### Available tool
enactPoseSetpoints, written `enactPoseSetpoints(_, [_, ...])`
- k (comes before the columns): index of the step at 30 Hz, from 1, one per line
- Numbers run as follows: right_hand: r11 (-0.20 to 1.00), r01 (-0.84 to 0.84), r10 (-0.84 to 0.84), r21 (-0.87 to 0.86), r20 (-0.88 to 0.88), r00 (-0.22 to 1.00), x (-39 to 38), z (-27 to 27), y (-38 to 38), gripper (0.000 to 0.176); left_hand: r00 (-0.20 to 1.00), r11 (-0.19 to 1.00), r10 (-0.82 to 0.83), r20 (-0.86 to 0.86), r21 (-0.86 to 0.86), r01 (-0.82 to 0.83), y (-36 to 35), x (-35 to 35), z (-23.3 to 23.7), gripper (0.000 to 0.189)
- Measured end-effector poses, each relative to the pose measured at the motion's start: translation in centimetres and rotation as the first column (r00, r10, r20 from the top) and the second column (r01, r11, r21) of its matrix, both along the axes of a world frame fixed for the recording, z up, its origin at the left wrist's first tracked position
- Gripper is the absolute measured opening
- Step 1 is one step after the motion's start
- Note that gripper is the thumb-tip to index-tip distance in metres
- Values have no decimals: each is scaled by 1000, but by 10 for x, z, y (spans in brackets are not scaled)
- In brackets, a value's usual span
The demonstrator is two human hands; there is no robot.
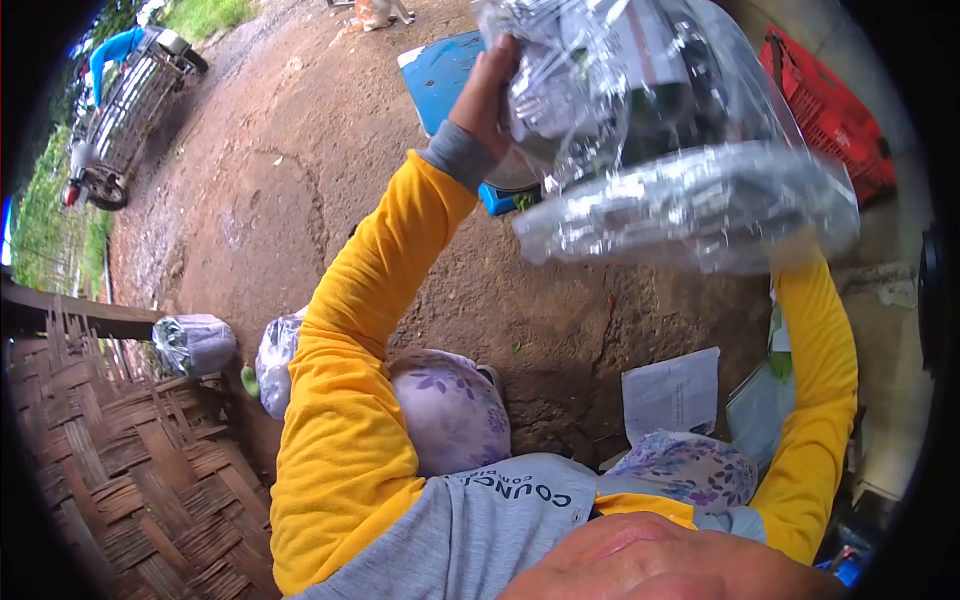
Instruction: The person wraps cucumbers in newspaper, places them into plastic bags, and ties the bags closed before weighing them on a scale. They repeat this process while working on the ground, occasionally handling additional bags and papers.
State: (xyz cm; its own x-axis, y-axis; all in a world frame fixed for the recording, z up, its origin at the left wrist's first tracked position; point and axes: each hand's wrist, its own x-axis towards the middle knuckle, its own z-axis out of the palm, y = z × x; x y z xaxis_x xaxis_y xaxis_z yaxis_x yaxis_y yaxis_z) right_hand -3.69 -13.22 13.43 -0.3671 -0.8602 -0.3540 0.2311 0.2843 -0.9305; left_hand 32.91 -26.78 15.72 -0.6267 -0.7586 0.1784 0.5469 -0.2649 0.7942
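Note:
A large clear plastic bag point(640, 120) with greenish and pale contents hangs raised in front of me; what is inside cannot be made out. Its crinkled, shiny end point(690, 205) points toward me. My left hand point(488, 95) is closed on the bag's left side, fingers against the film. At the lower right of the bag, my right hand point(795, 248) shows only as a blur through the plastic, and its fingers are hidden. Partly covered by the bag, a blue platform point(440, 75) and a smaller blue object point(500, 200) sit on the ground behind it.
A red plastic crate point(825, 115) stands by the wall at right. Papers point(672, 395) lie near my right knee. Filled plastic bags point(195, 345) and a woven bamboo panel point(130, 440) are at left. Farther off are a cat point(376, 14) and a motorbike with a cart point(125, 110).

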Motion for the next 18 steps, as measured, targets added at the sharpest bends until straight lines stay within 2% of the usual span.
enactPoseSetpoints(1, [1000,-8,7,-16,-20,1000,7,5,-31,62,991,997,75,-112,3,-75,-21,6,-6,45])
enactPoseSetpoints(4, [999,-26,23,-46,-60,998,33,9,-111,63,965,962,263,7,-76,-261,-71,41,-19,52])
enactPoseSetpoints(5, [998,-30,26,-50,-72,997,42,7,-131,63,981,967,151,-121,224,-121,-66,45,-1,40])
enactPoseSetpoints(6, [998,-30,25,-55,-81,996,50,4,-150,63,976,976,218,3,18,-218,-100,55,-29,61])
enactPoseSetpoints(8, [998,-28,23,-50,-92,995,64,-4,-178,64,967,965,248,59,73,-252,-107,72,-23,58])
enactPoseSetpoints(9, [998,-23,17,-51,-101,995,71,-9,-190,64,983,981,186,5,56,-186,-121,78,-33,59])
enactPoseSetpoints(10, [999,-22,16,-50,-108,994,77,-13,-199,64,967,967,251,-31,-41,-252,-151,87,-63,63])
enactPoseSetpoints(11, [999,-18,13,-49,-116,993,83,-16,-207,64,907,759,419,-29,-538,-367,-149,93,-75,63])
enactPoseSetpoints(12, [999,-14,8,-45,-126,992,86,-20,-213,65,827,325,549,-121,-881,-344,-145,99,-83,63])
enactPoseSetpoints(13, [999,-9,3,-44,-135,991,89,-23,-218,65,908,604,417,-39,-735,-309,-159,102,-93,65])
enactPoseSetpoints(14, [999,-7,1,-43,-144,990,92,-26,-222,65,976,986,166,-138,3,-167,-157,106,-68,70])
enactPoseSetpoints(15, [999,-5,-1,-41,-156,988,94,-28,-226,65,970,967,242,15,-80,-240,-150,101,-57,76])
enactPoseSetpoints(16, [999,-3,-3,-39,-164,987,95,-30,-228,65,917,697,391,85,-678,-234,-159,105,-75,82])
enactPoseSetpoints(17, [999,-3,-3,-38,-172,985,97,-33,-229,66,790,141,601,-124,-956,-258,-167,108,-91,87])
enactPoseSetpoints(18, [999,-4,-3,-37,-186,983,97,-33,-230,66,897,621,442,-16,-716,-319,-178,104,-105,93])
